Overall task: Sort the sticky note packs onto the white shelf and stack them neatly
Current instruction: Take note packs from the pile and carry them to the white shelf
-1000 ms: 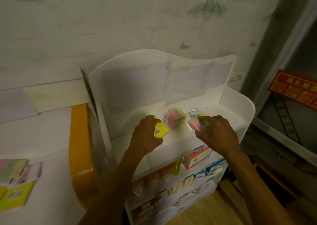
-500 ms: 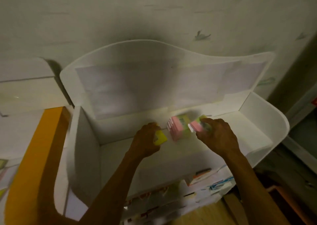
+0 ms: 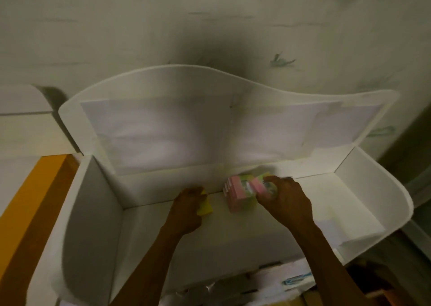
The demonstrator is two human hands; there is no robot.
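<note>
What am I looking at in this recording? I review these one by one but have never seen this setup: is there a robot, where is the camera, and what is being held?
There is no robot. A person works with bare hands, and the single camera sits on their head, looking forward and down, so you see both forearms reaching in from below.

The white shelf stands against a wall, with a tall curved back panel. On its top tier sits a stack of pink and green sticky note packs.

The left hand grips a yellow pack low on the tier, left of the stack. The right hand grips a pink and green pack at the top of the stack. The picture is dim and blurred, so labels cannot be read.
</note>
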